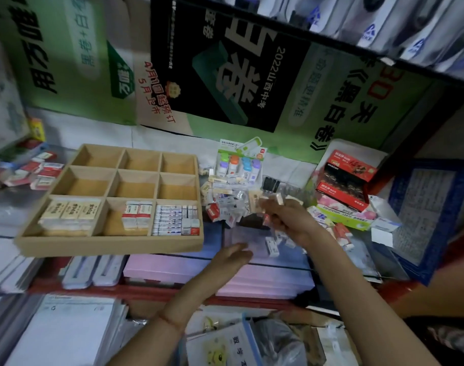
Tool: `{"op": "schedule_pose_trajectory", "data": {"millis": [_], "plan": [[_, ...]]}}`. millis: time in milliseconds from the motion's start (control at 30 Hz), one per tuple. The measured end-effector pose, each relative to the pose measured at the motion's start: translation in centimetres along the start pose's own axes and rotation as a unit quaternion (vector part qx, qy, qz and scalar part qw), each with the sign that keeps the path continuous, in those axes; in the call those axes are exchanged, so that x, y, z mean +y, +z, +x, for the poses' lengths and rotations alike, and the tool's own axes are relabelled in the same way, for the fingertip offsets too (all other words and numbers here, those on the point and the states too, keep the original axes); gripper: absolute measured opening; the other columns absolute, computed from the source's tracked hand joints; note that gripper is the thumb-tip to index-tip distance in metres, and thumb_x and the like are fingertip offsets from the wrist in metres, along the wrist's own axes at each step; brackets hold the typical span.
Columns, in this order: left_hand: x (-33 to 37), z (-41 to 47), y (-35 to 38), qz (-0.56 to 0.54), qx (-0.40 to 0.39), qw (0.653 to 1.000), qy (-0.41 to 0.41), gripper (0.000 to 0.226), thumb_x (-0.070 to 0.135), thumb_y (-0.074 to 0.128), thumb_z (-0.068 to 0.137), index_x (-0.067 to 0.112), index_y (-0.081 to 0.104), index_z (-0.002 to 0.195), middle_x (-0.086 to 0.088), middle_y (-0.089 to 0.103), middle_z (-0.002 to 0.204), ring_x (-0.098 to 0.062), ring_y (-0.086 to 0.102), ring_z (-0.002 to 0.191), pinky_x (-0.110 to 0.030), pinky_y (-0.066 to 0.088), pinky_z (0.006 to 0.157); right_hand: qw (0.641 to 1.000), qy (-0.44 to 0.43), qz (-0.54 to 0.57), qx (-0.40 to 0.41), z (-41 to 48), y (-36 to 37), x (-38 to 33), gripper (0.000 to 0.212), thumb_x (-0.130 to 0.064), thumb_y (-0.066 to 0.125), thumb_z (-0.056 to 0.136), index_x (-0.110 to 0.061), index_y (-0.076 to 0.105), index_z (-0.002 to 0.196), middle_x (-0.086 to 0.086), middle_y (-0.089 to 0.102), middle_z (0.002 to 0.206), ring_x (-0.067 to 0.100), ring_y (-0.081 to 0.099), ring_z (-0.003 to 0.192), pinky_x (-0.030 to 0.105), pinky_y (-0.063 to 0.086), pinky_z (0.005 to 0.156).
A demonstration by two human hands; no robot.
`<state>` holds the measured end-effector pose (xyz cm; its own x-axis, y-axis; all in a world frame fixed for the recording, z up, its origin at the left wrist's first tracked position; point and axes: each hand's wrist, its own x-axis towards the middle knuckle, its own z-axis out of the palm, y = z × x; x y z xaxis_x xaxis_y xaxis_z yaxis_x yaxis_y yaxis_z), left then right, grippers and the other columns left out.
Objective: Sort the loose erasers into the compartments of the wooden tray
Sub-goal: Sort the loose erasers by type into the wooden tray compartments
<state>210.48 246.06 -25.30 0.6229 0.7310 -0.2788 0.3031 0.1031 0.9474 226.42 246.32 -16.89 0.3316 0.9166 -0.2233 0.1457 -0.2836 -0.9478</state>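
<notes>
The wooden tray [112, 245] has nine compartments. Its near row holds beige erasers [69, 211] on the left, two white erasers [137, 214] in the middle and several small blue-striped erasers [172, 220] on the right. The other compartments hold nothing. A pile of loose erasers [230, 199] lies right of the tray. My right hand [286, 217] hovers over that pile with its fingers closed on several small erasers [274, 200]. My left hand [232, 256] lies flat and open on the counter below the pile, holding nothing.
A pack of coloured correction tapes [238, 163] stands behind the pile. Red boxes [344, 180] and a pink-green box [341, 213] sit to the right, next to a blue crate [431, 215]. Red-white packets [38, 170] lie left of the tray. Pink boxes [252, 276] fill the shelf below.
</notes>
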Motion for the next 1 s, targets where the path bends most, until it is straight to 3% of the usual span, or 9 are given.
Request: {"op": "schedule_pose_trajectory", "data": {"millis": [67, 133, 233, 333, 433, 633, 733, 900, 1000], "plan": [[0.4, -3.3, -1.9, -0.146, 0.063, 0.987, 0.018, 0.038, 0.023, 0.05, 0.095, 0.008, 0.048, 0.129, -0.006, 0.063, 0.108, -0.015, 0.059, 0.085, -0.022, 0.048, 0.078, 0.998, -0.004, 0.029, -0.054, -1.5, 2.8, 0.1, 0.022, -0.013, 0.062, 0.087, -0.013, 0.051, 0.068, 0.002, 0.037, 0.056, 0.006, 0.03, 0.041, 0.017, 0.023, 0.036], [0.4, -6.4, -4.6, -0.197, 0.129, 0.971, 0.032, 0.033, 0.022, 0.051, 0.093, 0.007, 0.053, 0.123, 0.0, 0.065, 0.101, -0.013, 0.063, 0.091, -0.031, 0.049, 0.088, 0.992, 0.0, 0.045, -0.119, -3.0, 6.5, 0.1, 0.021, -0.012, 0.06, 0.088, -0.013, 0.054, 0.068, -0.001, 0.041, 0.055, 0.004, 0.033, 0.039, 0.015, 0.026, 0.037], [-0.1, -11.1, -9.6, -0.186, 0.222, 0.956, 0.051, 0.024, 0.019, 0.052, 0.094, 0.01, 0.055, 0.115, -0.006, 0.066, 0.101, -0.016, 0.065, 0.088, -0.029, 0.053, 0.078, 0.978, -0.006, 0.014, -0.208, -5.2, 12.7, -0.1, 0.021, -0.013, 0.055, 0.092, -0.014, 0.058, 0.071, -0.012, 0.047, 0.042, 0.0, 0.039, 0.037, 0.013, 0.028, 0.038], [-1.3, -15.4, -14.2, -0.136, 0.303, 0.942, 0.044, 0.011, 0.008, 0.053, 0.092, 0.005, 0.057, 0.103, -0.01, 0.064, 0.088, -0.01, 0.063, 0.069, -0.015, 0.051, 0.055, 0.964, 0.005, 0.014, -0.267, -7.0, 19.0, 0.2, 0.012, -0.017, 0.058, 0.091, -0.006, 0.063, 0.091, -0.01, 0.044, 0.05, 0.004, 0.034, 0.043, 0.014, 0.026, 0.04], [-2.4, -18.0, -17.2, -0.121, 0.325, 0.938, 0.025, 0.011, 0.0, 0.053, 0.091, 0.001, 0.059, 0.099, -0.007, 0.065, 0.078, -0.004, 0.062, 0.056, -0.016, 0.05, 0.05, 0.962, 0.014, 0.005, -0.272, -8.3, 23.2, -0.1, 0.028, -0.019, 0.059, 0.09, 0.002, 0.062, 0.109, -0.003, 0.043, 0.063, 0.0, 0.033, 0.041, 0.012, 0.025, 0.038], [-3.1, -17.7, -18.9, -0.162, 0.335, 0.927, 0.039, 0.024, -0.007, 0.054, 0.088, 0.011, 0.06, 0.103, -0.007, 0.067, 0.081, -0.009, 0.066, 0.058, -0.02, 0.055, 0.056, 0.967, 0.001, -0.001, -0.255, -8.1, 25.0, -0.6, 0.032, -0.021, 0.057, 0.092, 0.003, 0.059, 0.112, -0.005, 0.041, 0.06, 0.004, 0.031, 0.048, 0.013, 0.024, 0.042], [-3.4, -16.9, -19.4, -0.183, 0.344, 0.92, 0.046, 0.021, -0.008, 0.056, 0.086, 0.011, 0.061, 0.094, -0.01, 0.068, 0.083, -0.012, 0.067, 0.065, -0.019, 0.055, 0.058, 0.968, 0.018, -0.008, -0.252, -7.3, 25.4, -0.3, 0.033, -0.024, 0.059, 0.091, 0.0, 0.06, 0.114, -0.01, 0.045, 0.058, 0.003, 0.036, 0.05, 0.013, 0.027, 0.044], [-3.7, -16.2, -20.8, -0.188, 0.366, 0.91, 0.051, 0.022, -0.008, 0.056, 0.086, 0.013, 0.06, 0.087, -0.006, 0.069, 0.083, -0.014, 0.069, 0.07, -0.022, 0.057, 0.063, 0.975, -0.034, -0.009, -0.221, -6.1, 26.2, -1.2, 0.008, -0.021, 0.06, 0.09, -0.014, 0.063, 0.086, -0.021, 0.054, 0.043, -0.006, 0.053, 0.047, 0.007, 0.035, 0.044], [-4.6, -16.3, -23.6, -0.099, 0.459, 0.881, 0.061, 0.027, -0.006, 0.052, 0.087, 0.019, 0.061, 0.082, 0.002, 0.067, 0.085, -0.021, 0.065, 0.088, -0.035, 0.055, 0.076, 0.981, -0.105, -0.037, -0.161, -4.8, 27.2, -2.9, 0.013, -0.021, 0.064, 0.087, -0.011, 0.067, 0.079, -0.009, 0.067, 0.064, 0.0, 0.061, 0.064, 0.013, 0.042, 0.055]]}}
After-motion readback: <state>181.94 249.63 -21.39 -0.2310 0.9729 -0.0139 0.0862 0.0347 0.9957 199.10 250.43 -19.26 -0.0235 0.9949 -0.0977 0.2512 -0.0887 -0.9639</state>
